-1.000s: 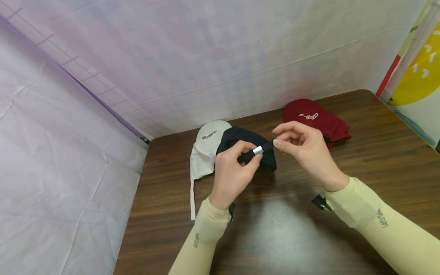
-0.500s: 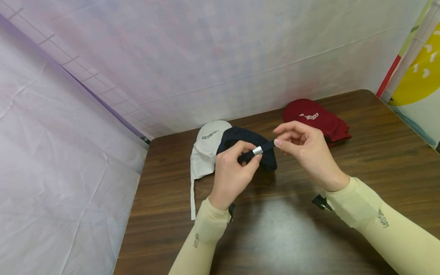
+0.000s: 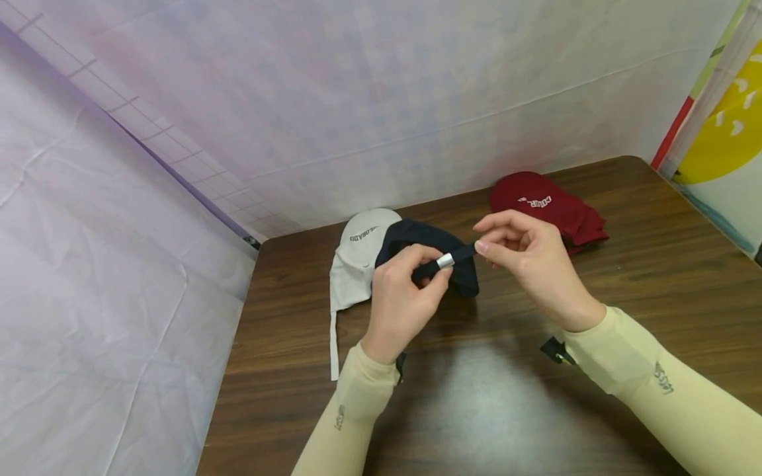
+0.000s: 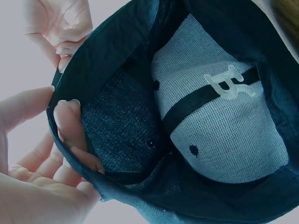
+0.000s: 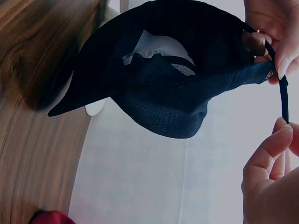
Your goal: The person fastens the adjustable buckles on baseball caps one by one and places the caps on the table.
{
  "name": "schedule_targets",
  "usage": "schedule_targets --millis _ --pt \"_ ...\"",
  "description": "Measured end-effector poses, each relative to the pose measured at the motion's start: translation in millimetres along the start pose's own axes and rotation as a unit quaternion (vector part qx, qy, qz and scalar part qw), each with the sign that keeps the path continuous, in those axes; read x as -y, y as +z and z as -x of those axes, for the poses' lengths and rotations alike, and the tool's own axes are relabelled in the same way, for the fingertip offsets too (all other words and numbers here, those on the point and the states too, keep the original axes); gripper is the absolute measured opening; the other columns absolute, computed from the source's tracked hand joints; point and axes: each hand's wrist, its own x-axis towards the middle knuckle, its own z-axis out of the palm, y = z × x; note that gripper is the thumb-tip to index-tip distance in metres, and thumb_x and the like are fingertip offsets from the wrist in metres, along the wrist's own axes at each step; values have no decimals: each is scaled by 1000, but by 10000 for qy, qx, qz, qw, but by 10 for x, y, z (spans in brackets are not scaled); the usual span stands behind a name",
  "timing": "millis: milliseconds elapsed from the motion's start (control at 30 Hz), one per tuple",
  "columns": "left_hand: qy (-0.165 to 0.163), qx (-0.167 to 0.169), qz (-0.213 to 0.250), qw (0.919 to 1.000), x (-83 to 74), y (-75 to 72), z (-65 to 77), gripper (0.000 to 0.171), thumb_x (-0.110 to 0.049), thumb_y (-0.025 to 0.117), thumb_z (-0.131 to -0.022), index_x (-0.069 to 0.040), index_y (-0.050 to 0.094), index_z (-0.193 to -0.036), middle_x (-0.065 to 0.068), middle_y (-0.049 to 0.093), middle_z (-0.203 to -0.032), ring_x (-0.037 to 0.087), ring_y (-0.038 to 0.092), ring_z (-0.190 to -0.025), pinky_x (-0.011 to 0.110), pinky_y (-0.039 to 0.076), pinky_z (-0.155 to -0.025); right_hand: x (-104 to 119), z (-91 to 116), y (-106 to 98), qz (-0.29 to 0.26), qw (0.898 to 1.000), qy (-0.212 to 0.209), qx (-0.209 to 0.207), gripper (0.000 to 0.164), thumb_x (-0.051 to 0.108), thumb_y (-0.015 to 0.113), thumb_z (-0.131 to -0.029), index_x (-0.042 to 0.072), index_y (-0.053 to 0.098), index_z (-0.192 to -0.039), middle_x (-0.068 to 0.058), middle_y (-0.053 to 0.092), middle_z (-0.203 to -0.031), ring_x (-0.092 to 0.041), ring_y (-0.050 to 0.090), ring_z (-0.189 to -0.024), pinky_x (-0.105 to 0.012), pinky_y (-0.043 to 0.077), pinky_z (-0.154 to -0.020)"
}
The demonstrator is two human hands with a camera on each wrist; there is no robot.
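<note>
A navy baseball cap (image 3: pixel 425 235) is held up over the table, its opening and pale mesh lining (image 4: pixel 224 121) showing in the left wrist view. My left hand (image 3: pixel 397 304) grips its back rim beside a silver buckle (image 3: pixel 445 260), fingers inside the cap and thumb outside. Between thumb and fingertips my right hand (image 3: pixel 530 261) pinches the end of the dark strap (image 3: pixel 464 252) that runs out of the buckle. The strap (image 5: pixel 284 100) stretches taut between both hands in the right wrist view. There the cap's brim (image 5: pixel 74 100) points toward the table.
A white cap (image 3: pixel 357 264) lies behind the navy one, its loose strap (image 3: pixel 334 344) hanging toward me. At the back right sits a dark red cap (image 3: pixel 536 198). The brown wooden table (image 3: pixel 286 357) meets a pale cloth backdrop (image 3: pixel 357 119) behind.
Hardly anything moves. Both hands keep their hold on the cap and strap, and the buckle shifts very slightly to the left.
</note>
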Motion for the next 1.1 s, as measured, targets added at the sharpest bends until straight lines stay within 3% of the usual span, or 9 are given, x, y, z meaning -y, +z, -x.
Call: schedule_targets --millis 200,367,1100 --pt "150 -154 -359 9991 -3 -2 9 12 -15 77 -89 -12 72 -99 -2 67 -95 8 61 -83 21 49 -73 -6 -5 -2 -36 10000 11 -10 25 17 74 -93 11 68 -116 -18 69 -95 -27 60 -74 -30 51 -61" --pt "207 -370 -609 9972 0 -8 7 12 -15 78 -87 -11 73 -97 -1 64 -93 13 58 -85 27 46 -75 -3 -10 -17 -26 10000 11 -49 25 17 74 -93 11 68 -117 -14 70 -94 -28 60 -75 -30 52 -63" --pt "240 -510 -608 9966 26 -25 8 12 -15 79 -86 -11 73 -95 3 62 -94 15 56 -88 29 45 -78 11 -4 -39 47 10000 -17 -75 26 18 75 -93 11 68 -117 -13 70 -93 -27 62 -74 -30 53 -64"
